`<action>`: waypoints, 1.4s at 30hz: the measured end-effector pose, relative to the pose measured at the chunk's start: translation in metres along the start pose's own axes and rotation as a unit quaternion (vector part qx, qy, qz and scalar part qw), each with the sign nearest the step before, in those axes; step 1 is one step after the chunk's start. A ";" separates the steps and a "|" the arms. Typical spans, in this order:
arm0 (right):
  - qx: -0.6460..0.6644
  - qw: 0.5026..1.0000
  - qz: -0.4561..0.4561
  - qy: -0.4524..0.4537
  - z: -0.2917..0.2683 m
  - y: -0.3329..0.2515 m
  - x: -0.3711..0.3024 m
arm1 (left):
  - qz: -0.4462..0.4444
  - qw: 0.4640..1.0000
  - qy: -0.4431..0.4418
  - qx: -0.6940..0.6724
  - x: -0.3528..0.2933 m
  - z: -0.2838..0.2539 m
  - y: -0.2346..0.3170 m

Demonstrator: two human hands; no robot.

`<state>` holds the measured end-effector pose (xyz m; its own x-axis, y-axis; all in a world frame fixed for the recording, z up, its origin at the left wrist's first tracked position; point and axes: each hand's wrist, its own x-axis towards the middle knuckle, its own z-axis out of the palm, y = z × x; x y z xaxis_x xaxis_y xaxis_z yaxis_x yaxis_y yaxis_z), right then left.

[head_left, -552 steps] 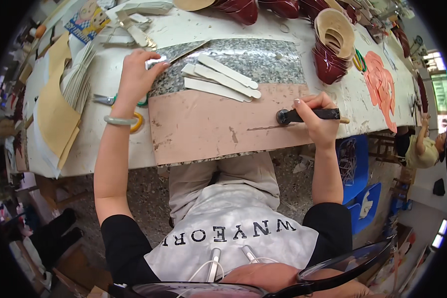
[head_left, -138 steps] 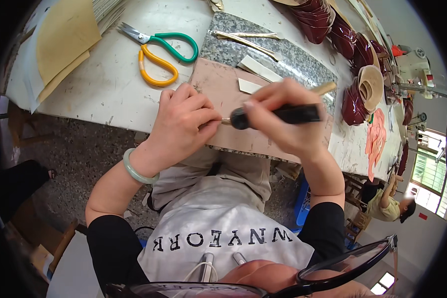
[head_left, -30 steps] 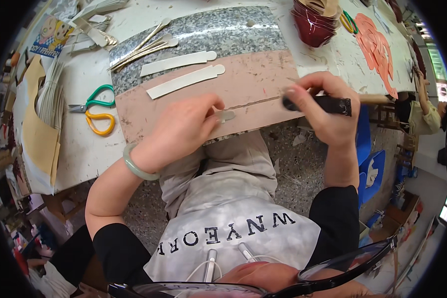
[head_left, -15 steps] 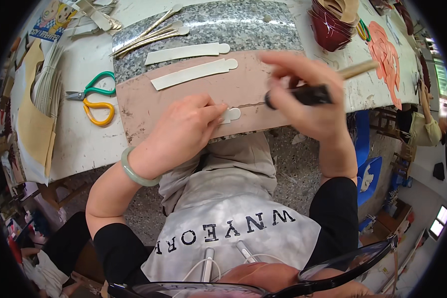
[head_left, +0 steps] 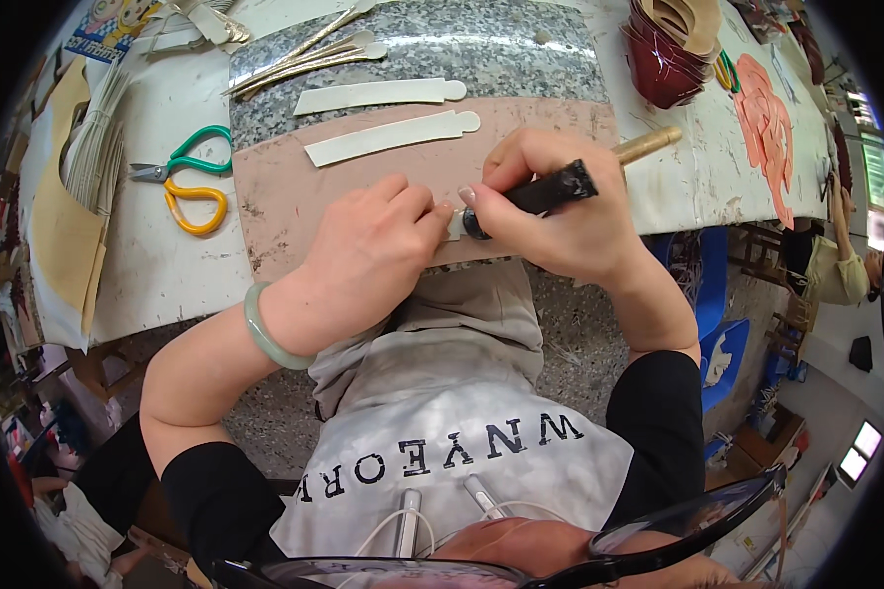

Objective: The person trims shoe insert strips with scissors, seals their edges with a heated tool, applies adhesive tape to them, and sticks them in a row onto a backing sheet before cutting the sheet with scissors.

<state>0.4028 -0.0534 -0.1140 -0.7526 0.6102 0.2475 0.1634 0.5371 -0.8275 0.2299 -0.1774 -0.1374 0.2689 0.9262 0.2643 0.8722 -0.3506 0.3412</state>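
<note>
My left hand [head_left: 368, 240], a pale green bangle [head_left: 268, 329] at its wrist, pinches a white strip [head_left: 455, 227] down against the pinkish board [head_left: 550, 123]. Only a sliver of that strip shows at my fingertips. A hammer [head_left: 550, 191] with a black cylindrical head and a wooden handle is in my right hand [head_left: 584, 221], fingers curled round it. The head's lower end is at the strip's right end, close to my left fingertips; whether it touches cannot be made out. Beyond my hands lie two more white strips [head_left: 393, 137] with rounded tabs.
Green-and-yellow-handled scissors [head_left: 189, 182] lie left of the board. Paper-wrapped thin strips [head_left: 90, 187] are further left. Several long pale pieces [head_left: 314, 64] rest on the speckled stone slab [head_left: 491, 49]. Dark red stacked pieces [head_left: 663, 59] and coral-coloured pieces [head_left: 761, 123] are at the right.
My right hand has brought the hammer left and down to the white strip's tab, which it now largely hides. My left hand keeps its pinch. The view has shifted slightly.
</note>
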 end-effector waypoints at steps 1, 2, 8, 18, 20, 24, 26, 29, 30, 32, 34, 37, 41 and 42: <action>-0.015 1.000 -0.013 0.016 0.002 0.003 -0.001 | 0.000 1.000 0.000 0.000 -0.001 0.001 -0.001; -0.015 1.000 -0.012 0.015 0.003 0.002 0.000 | 0.008 1.000 0.009 -0.018 -0.003 0.001 -0.003; -0.027 0.999 0.007 0.018 0.004 0.002 0.002 | 0.080 0.997 -0.008 -0.012 -0.009 0.001 -0.009; -0.083 0.990 -0.106 0.040 0.010 0.001 0.004 | 0.132 0.990 -0.035 0.027 -0.010 -0.004 -0.018; -0.090 0.988 -0.121 0.036 0.010 0.000 0.004 | 0.126 0.991 -0.047 -0.014 -0.005 -0.007 -0.025; -0.093 0.988 -0.119 0.029 0.009 0.000 0.002 | 0.114 0.988 -0.092 -0.044 0.000 -0.015 -0.027; -0.095 0.988 -0.116 0.031 0.008 0.002 0.002 | 0.076 0.992 -0.100 -0.009 -0.002 -0.015 -0.012; -0.094 0.988 -0.115 0.030 0.006 0.002 0.000 | 0.016 0.994 -0.093 0.046 -0.007 -0.008 0.012; -0.097 0.988 -0.117 0.028 0.006 0.001 0.000 | -0.016 0.997 -0.076 0.029 -0.008 -0.007 0.013; -0.099 0.987 -0.121 0.025 0.005 0.000 0.001 | -0.050 0.997 -0.056 0.013 -0.010 -0.004 0.013; -0.086 0.990 -0.112 0.023 0.005 0.000 0.000 | -0.061 0.995 -0.046 -0.071 -0.016 0.000 0.007; -0.039 0.997 -0.066 0.020 0.007 0.001 -0.001 | -0.036 0.989 -0.057 -0.135 -0.011 -0.003 -0.016; -0.045 0.997 -0.058 0.016 0.006 0.003 -0.002 | -0.046 0.982 -0.049 -0.179 -0.005 -0.003 -0.021; -0.040 0.998 -0.052 0.010 0.005 0.002 -0.002 | -0.059 0.981 -0.023 -0.183 -0.007 0.000 -0.020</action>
<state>0.4014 -0.0569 -0.1186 -0.7559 0.5596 0.3397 0.1369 0.6426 -0.7539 0.2109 -0.1763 -0.1463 0.2008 0.9655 0.1657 0.6955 -0.2596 0.6700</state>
